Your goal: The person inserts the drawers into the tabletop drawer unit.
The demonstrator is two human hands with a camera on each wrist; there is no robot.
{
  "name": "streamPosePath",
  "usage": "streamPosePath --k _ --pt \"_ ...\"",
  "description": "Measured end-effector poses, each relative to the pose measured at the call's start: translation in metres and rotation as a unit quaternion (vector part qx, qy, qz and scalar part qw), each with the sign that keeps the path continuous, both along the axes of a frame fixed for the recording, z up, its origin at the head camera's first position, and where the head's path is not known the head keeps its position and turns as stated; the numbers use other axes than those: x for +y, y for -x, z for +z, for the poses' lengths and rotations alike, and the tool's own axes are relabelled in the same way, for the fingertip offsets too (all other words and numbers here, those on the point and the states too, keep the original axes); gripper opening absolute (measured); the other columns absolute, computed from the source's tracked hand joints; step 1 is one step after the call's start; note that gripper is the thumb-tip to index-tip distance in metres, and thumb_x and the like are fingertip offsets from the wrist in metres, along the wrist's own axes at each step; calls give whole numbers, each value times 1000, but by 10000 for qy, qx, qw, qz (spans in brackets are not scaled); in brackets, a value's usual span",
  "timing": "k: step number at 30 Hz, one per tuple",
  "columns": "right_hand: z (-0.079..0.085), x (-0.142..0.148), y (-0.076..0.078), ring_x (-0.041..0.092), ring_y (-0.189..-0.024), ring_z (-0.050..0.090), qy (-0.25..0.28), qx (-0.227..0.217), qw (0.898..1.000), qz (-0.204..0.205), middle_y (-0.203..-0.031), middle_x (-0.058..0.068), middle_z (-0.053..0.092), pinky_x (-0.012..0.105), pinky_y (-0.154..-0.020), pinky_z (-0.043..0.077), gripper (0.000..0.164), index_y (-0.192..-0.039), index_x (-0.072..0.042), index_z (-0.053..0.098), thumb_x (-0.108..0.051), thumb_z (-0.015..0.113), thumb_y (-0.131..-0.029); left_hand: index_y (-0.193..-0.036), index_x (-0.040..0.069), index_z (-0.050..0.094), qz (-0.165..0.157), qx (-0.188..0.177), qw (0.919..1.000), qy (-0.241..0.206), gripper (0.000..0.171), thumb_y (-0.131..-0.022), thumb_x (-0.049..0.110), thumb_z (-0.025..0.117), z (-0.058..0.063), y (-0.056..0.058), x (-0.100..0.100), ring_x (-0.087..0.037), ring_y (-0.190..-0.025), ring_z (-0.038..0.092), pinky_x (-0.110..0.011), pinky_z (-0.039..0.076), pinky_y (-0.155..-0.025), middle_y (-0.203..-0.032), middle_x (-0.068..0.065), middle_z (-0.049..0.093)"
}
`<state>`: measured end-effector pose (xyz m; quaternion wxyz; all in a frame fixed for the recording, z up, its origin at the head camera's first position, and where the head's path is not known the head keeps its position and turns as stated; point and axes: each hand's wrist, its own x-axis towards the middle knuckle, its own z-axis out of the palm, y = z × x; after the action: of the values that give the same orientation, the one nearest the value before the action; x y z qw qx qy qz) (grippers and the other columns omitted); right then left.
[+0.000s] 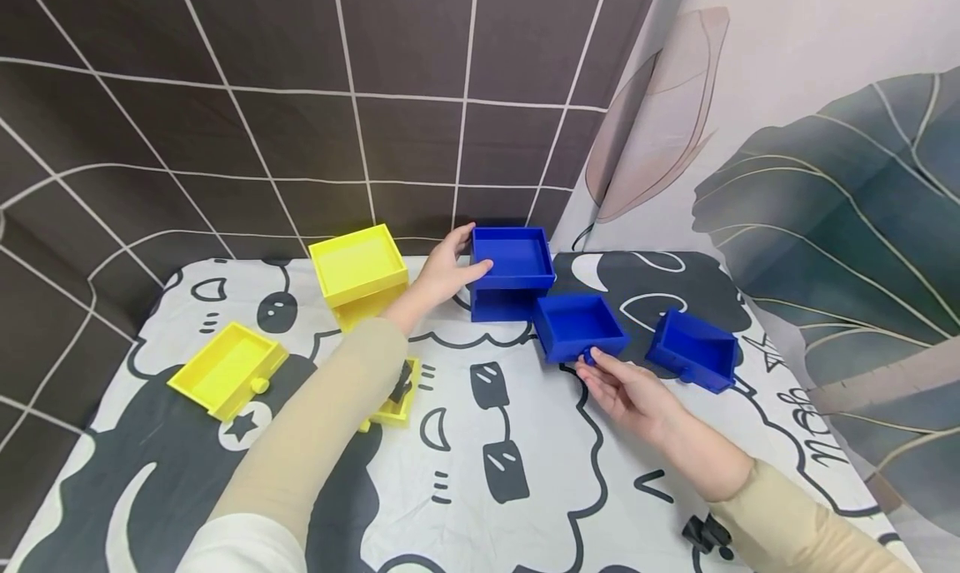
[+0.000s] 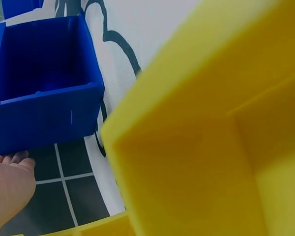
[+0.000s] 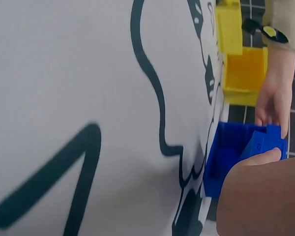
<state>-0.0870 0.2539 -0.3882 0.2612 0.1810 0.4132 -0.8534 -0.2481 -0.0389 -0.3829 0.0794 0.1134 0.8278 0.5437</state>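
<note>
A blue drawer cabinet [image 1: 504, 305] with a shallow tray top stands near the back of the cloth, its front compartment uncovered. My left hand [image 1: 444, 271] holds its left side, thumb over the tray's edge and fingers farther back. In the left wrist view, fingers of the left hand [image 2: 12, 182] touch the cabinet's wall [image 2: 44, 118]. My right hand [image 1: 633, 394] pinches the round knob [image 1: 588, 356] of a blue drawer [image 1: 581, 323], which sits at the cabinet's front right corner. Another blue drawer [image 1: 693, 352] lies tilted farther right.
Left of the blue cabinet stands a yellow cabinet [image 1: 358, 265]. One yellow drawer [image 1: 228, 369] lies at left; another [image 1: 397, 402] is partly behind the left sleeve. A small black object [image 1: 705, 534] lies by the right sleeve. A dark tiled-pattern wall [image 1: 300, 132] rises behind.
</note>
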Motion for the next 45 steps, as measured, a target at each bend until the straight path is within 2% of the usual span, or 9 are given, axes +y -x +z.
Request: streamPosePath --k 10,21,35,45 --pt "-9 -22 -3 9 -87 80 -125 -87 9999 80 -93 5 83 17 -85 65 33 -92 -9 80 -14 54 -112 -166 7 33 5 -6 10000 -70 77 -100 17 72 2 -1 1 -35 -157 40 -47 36 -132 -169 -19 40" --pt "-16 -55 1 9 -85 80 -345 -186 9992 103 -90 4 82 17 -83 65 36 -90 -11 80 -12 52 -112 -166 8 32 14 -55 10000 -38 77 -101 17 71 2 -2 3 -35 -158 39 -48 35 -132 -170 -18 39" --pt "-13 -74 16 9 -84 79 -586 -156 9981 -81 -88 3 81 17 -84 65 33 -91 -10 76 -12 52 -112 -167 9 31 2 -49 10000 -63 75 -103 18 69 -2 -1 3 -35 -159 38 -48 35 -132 -171 -18 37" --pt "-8 -80 17 10 -85 80 -314 -73 9993 -167 -88 5 82 17 -84 64 35 -90 -9 79 -9 51 -112 -167 9 30 21 -68 10000 -26 76 -103 19 69 -1 -2 1 -34 -159 37 -49 36 -131 -172 -17 36"
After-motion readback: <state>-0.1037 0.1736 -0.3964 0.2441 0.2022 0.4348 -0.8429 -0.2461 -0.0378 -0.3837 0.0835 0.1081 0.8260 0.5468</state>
